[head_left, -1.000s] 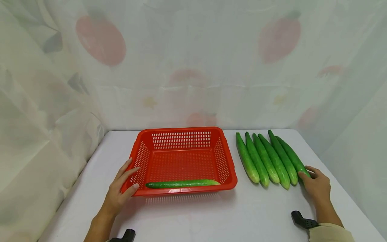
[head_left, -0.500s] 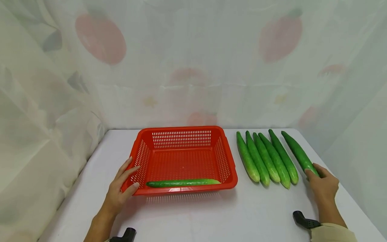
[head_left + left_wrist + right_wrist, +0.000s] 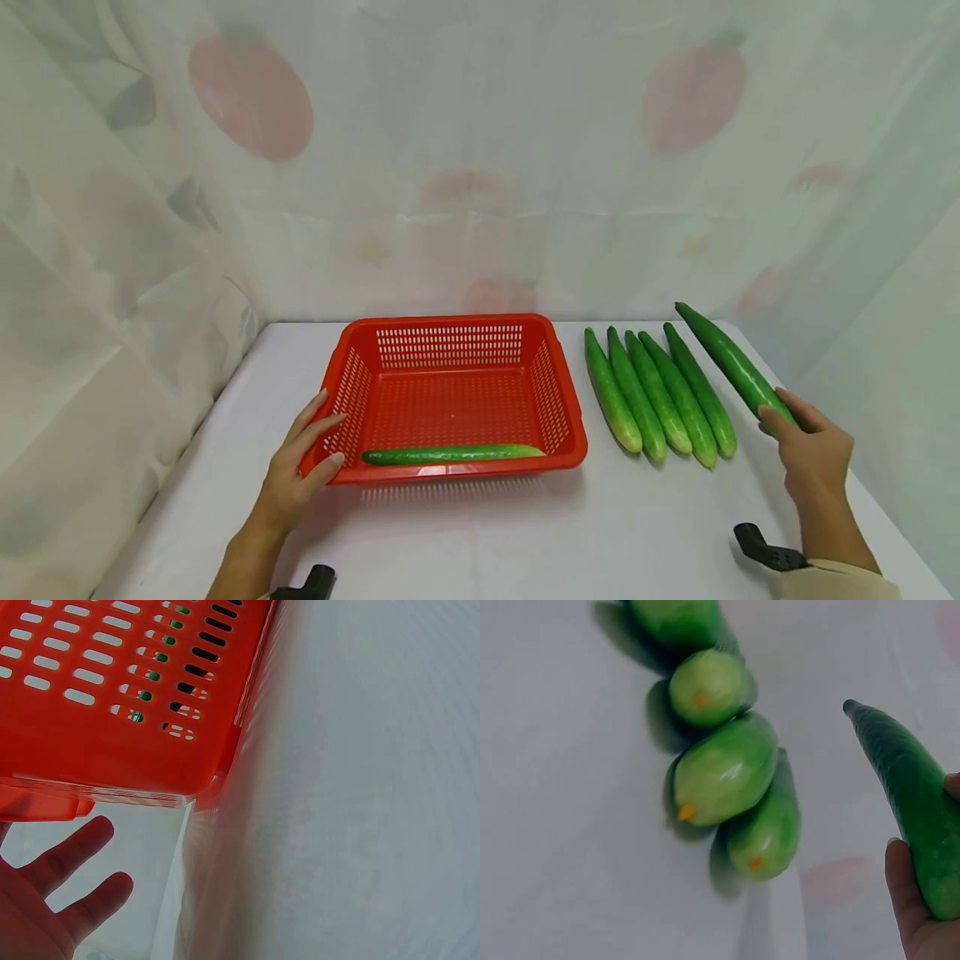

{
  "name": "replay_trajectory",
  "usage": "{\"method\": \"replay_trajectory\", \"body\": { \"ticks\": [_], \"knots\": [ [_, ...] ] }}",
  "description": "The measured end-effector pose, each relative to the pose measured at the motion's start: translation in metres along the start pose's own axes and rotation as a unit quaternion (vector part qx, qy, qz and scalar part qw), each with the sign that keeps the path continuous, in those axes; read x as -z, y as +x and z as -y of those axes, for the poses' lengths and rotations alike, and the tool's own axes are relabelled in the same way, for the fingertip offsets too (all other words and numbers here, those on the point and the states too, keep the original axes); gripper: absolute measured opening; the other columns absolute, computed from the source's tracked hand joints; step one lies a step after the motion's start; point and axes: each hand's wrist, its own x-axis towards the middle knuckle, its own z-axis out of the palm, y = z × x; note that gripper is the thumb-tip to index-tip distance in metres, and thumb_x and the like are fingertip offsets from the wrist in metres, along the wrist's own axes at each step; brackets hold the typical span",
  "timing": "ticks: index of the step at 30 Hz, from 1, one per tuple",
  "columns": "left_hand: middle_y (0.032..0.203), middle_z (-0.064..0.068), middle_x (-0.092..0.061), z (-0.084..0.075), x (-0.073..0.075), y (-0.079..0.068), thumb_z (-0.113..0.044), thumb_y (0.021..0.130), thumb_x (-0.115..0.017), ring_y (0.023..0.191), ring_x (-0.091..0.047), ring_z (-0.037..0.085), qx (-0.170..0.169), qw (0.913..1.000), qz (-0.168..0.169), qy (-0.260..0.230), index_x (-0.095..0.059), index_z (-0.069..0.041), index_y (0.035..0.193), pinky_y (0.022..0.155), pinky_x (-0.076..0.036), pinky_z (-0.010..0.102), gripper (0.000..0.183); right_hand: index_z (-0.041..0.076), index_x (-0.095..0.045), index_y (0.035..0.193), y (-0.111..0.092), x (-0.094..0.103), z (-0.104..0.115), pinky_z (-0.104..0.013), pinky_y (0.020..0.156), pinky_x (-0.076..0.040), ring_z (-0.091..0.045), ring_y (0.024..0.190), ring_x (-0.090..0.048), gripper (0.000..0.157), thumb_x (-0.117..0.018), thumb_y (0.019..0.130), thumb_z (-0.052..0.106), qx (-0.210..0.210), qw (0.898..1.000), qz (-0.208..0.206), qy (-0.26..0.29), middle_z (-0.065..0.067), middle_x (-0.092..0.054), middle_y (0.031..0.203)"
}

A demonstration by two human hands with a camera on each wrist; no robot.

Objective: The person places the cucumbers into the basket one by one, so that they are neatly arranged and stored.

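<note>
My right hand [image 3: 813, 446] grips the thick end of a long green cucumber [image 3: 735, 358], which is raised and slants away to the upper left. In the right wrist view, thumb and fingers hold this cucumber [image 3: 907, 780] apart from the others. Several cucumbers [image 3: 651, 392] lie side by side on the table, left of that hand. My left hand [image 3: 296, 475] rests on the left rim of a red perforated plastic basket [image 3: 450, 472], its fingers spread. Two of its straight fingers [image 3: 75, 851] show below the basket's wall in the left wrist view. One cucumber [image 3: 453, 454] lies inside the basket along its near wall.
A white cloth covers the table [image 3: 525, 542]. Pale curtains [image 3: 480, 167] with faded fruit prints stand behind it and along both sides. A black camera mount [image 3: 768, 550] sits at the right wrist, and another [image 3: 307, 583] at the left.
My right hand has drawn the rightmost cucumber away from the row to the right, then lifted it off the table. The left hand and basket have stayed in place.
</note>
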Motion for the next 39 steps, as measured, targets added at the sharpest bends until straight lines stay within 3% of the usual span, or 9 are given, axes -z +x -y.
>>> {"method": "replay_trajectory", "body": {
  "ticks": [5, 11, 16, 24, 33, 39],
  "knots": [
    [0.154, 0.010, -0.029, 0.001, 0.000, 0.000, -0.007, 0.082, -0.062, 0.138, -0.028, 0.018, -0.004, 1.0000, 0.004, 0.002, -0.060, -0.002, 0.126, 0.093, -0.034, 0.013, 0.043, 0.012, -0.060, 0.133, -0.009, -0.003, 0.016, -0.010, 0.068, -0.040, 0.000, 0.071, -0.066, 0.054, -0.078, 0.082, 0.015, 0.039, 0.998, 0.043, 0.025, 0.010, -0.057, 0.105],
    [0.153, 0.011, -0.030, -0.001, 0.001, 0.001, -0.005, 0.083, -0.062, 0.137, -0.029, 0.023, -0.010, 0.9999, 0.000, -0.010, -0.061, -0.001, 0.123, 0.098, -0.029, 0.015, 0.041, 0.010, -0.059, 0.133, -0.020, -0.013, 0.030, -0.011, 0.072, -0.041, -0.004, 0.075, -0.068, 0.052, -0.075, 0.084, 0.012, 0.090, 0.990, 0.103, 0.047, 0.008, -0.058, 0.109],
    [0.153, 0.011, -0.030, -0.001, 0.001, 0.002, -0.004, 0.083, -0.062, 0.137, -0.029, 0.025, -0.015, 0.9998, -0.001, -0.017, -0.061, -0.001, 0.122, 0.101, -0.026, 0.017, 0.039, 0.004, -0.059, 0.132, -0.028, -0.022, 0.037, -0.010, 0.076, -0.043, -0.007, 0.078, -0.069, 0.046, -0.071, 0.087, 0.006, 0.142, 0.974, 0.167, 0.051, 0.007, -0.061, 0.112],
    [0.154, 0.008, -0.029, -0.001, 0.001, 0.001, -0.007, 0.084, -0.062, 0.138, -0.028, 0.021, 0.001, 0.9999, 0.004, -0.009, -0.061, -0.003, 0.123, 0.100, -0.027, 0.016, 0.039, -0.002, -0.063, 0.124, -0.035, -0.037, 0.050, -0.017, 0.083, -0.046, -0.014, 0.083, -0.069, 0.037, -0.059, 0.089, -0.012, 0.193, 0.938, 0.255, 0.135, -0.001, -0.065, 0.114],
    [0.153, 0.010, -0.030, -0.003, 0.000, 0.001, -0.007, 0.084, -0.062, 0.138, -0.028, 0.021, -0.006, 1.0000, -0.001, -0.004, -0.061, -0.002, 0.122, 0.099, -0.027, 0.015, 0.039, -0.008, -0.060, 0.125, -0.043, -0.053, 0.065, -0.018, 0.081, -0.048, -0.013, 0.101, -0.061, 0.038, -0.061, 0.087, -0.012, 0.238, 0.925, 0.290, 0.061, -0.001, -0.065, 0.115],
    [0.153, 0.011, -0.030, -0.001, 0.000, 0.001, -0.007, 0.084, -0.062, 0.138, -0.028, 0.021, -0.010, 0.9999, 0.001, -0.004, -0.061, -0.002, 0.122, 0.099, -0.027, 0.015, 0.038, 0.000, -0.065, 0.122, -0.049, -0.068, 0.074, -0.019, 0.080, -0.048, -0.014, 0.109, -0.056, 0.036, -0.065, 0.087, -0.008, 0.245, 0.919, 0.309, 0.022, -0.003, -0.063, 0.119]
  ]
}}
